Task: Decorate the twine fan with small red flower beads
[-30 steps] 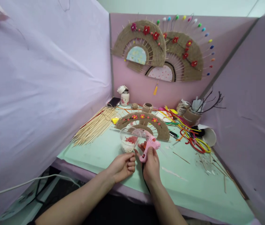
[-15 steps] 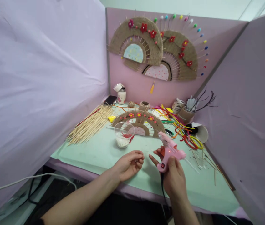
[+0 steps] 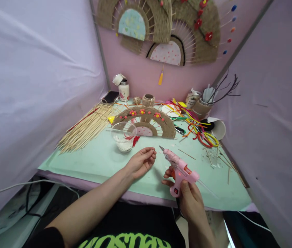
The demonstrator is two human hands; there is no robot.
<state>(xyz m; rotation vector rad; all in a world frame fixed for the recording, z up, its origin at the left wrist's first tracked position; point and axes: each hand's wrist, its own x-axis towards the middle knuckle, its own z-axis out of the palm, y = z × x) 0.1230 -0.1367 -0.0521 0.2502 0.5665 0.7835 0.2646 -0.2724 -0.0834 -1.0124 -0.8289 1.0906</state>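
Observation:
My right hand (image 3: 187, 193) is wrapped round the handle of a pink glue gun (image 3: 180, 168), its metal nozzle pointing up and to the left. A clear glue stick (image 3: 208, 188) pokes out of its back end. Close to the nozzle is my left hand (image 3: 143, 162), thumb and forefinger pinched together; whatever tiny thing they hold is too small to name. Beyond the hands lies a half-round twine fan (image 3: 169, 127) with red and orange flowers. In front of its left part stands a clear plastic cup (image 3: 123, 139) with small white bits, and something red lies beside it.
Thin wooden sticks (image 3: 83, 132) lie spread at the left. Coloured pipe cleaners (image 3: 200, 132) and a white paper cup (image 3: 218, 129) are at the right. At the back stand a twine roll (image 3: 148, 100), a jar (image 3: 124, 91) and a phone (image 3: 110, 97). Finished fans hang on the pink board.
The view has tilted down. The glue gun's nozzle has swung downward and left, nearer my left fingertips. My left hand keeps its pinch.

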